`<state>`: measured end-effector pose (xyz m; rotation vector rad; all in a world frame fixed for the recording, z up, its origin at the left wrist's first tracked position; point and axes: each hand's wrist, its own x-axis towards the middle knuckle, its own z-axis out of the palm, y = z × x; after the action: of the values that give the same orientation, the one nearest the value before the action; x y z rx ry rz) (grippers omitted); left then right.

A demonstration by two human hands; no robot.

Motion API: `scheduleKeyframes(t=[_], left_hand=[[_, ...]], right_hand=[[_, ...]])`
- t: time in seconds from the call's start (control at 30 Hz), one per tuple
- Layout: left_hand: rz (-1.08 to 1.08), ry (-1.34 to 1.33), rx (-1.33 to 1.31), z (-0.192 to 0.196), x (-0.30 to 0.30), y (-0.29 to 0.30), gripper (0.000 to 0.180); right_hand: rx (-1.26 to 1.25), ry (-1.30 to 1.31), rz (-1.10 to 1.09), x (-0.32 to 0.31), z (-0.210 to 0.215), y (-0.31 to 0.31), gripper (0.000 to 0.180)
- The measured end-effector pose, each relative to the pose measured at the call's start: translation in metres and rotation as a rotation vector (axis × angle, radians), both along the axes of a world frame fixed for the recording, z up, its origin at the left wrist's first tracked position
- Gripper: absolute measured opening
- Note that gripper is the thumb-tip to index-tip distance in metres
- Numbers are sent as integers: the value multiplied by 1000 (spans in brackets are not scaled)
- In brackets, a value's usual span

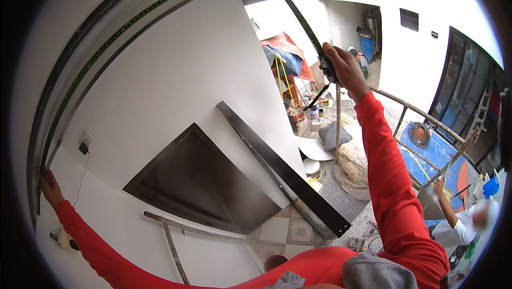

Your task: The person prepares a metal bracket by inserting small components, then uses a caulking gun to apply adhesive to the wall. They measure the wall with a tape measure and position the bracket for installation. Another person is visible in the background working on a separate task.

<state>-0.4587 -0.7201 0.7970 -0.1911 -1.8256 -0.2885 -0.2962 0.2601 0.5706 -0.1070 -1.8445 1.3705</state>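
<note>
My right hand (346,70), raised at upper centre right, is closed around a black tape measure (328,69) with a dark strap hanging below it. From its case a dark green marked blade (295,9) runs up toward the top edge. A similar green marked strip (101,49) curves along the metal framing (80,35) on the left, down to my left hand (52,189). The fingers of that hand are pinched at the strip's lower end, against the framing; the exact grip is small and partly hidden.
A brown panel (202,182) and a long dark metal bar (277,171) stand by the white wall (197,75). Scaffold rails (418,113) cross at right above a blue sheet (426,147). Below right is a person in a white shirt (461,227). A socket with plug (85,142) is near my left hand.
</note>
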Motion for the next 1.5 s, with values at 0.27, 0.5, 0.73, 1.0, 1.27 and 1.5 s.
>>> scheduleKeyframes(t=[0.27,0.5,0.73,1.0,1.27,1.5], left_hand=[[-625,11,368,-2,7,7,43],[-213,115,50,-13,23,43,48],[-618,82,386,5,16,46,46],[-695,63,522,17,20,48,44],[-268,33,308,15,30,65,46],[-503,-12,496,20,34,61,43]], right_hand=[[84,30,-242,-6,92,69,70],[121,-106,-413,6,138,84,64],[344,-14,-505,4,156,80,71],[456,-26,-541,28,150,73,73],[507,-9,-567,37,156,71,71],[468,-65,-481,42,151,66,70]])
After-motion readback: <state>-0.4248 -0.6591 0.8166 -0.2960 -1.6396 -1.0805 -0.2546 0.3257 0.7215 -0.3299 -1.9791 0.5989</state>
